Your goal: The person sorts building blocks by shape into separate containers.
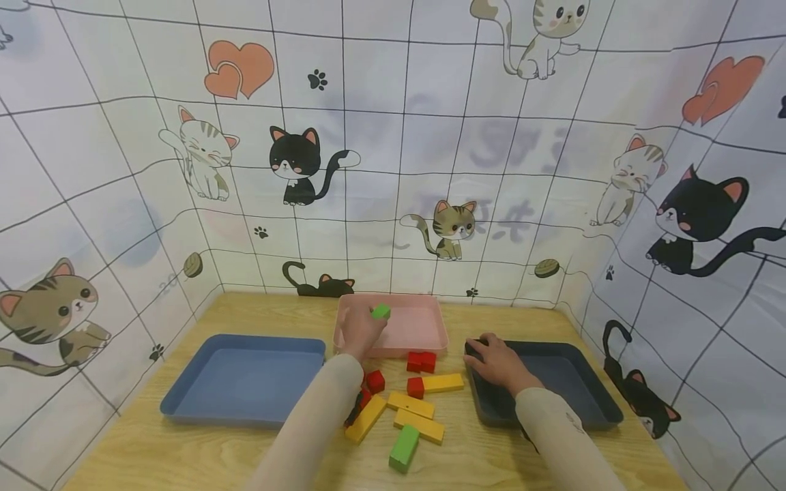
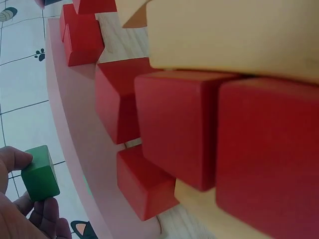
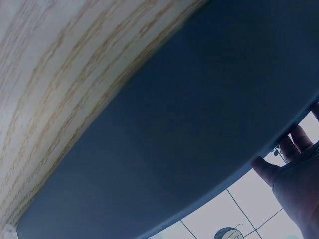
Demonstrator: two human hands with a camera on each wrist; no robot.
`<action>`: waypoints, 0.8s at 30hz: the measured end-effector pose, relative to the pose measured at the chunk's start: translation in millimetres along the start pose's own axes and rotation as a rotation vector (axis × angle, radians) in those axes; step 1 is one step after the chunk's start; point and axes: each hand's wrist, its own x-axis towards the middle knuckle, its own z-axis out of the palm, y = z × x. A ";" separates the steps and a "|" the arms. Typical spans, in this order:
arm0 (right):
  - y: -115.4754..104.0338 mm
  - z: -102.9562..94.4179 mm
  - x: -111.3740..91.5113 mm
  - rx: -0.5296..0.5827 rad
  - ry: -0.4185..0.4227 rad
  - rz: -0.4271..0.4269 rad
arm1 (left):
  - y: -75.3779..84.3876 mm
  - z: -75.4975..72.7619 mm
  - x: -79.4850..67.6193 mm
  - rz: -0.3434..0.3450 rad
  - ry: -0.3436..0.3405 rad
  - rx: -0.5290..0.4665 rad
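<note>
My left hand pinches a green block between thumb and fingers over the pink tray at the back. In the left wrist view the held green block shows beyond the tray's pink wall. My right hand rests at the left rim of the dark grey tray, its fingers loosely bent over the edge. The right wrist view has the thumb and fingertips right at that tray's rim. Red blocks and yellow blocks lie between my forearms, with another green block in front.
A blue tray stands on the left of the wooden table. Several red blocks crowd close to the pink tray's front wall in the left wrist view. A cat-patterned curtain encloses the table at the back and sides.
</note>
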 end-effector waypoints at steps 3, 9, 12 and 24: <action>-2.1 -0.9 -0.6 -0.001 -0.002 0.001 | -2.6 4.6 1.6 -0.021 0.012 0.010; -4.9 -1.8 -0.4 0.000 -0.011 0.012 | 2.7 3.3 -6.3 -0.041 -0.007 0.060; -5.0 -2.2 -0.6 0.004 -0.011 0.012 | 5.1 0.4 -11.0 -0.041 -0.033 0.105; -2.6 -2.9 -0.3 0.007 -0.013 0.013 | 5.7 -4.9 -9.2 0.003 -0.025 0.143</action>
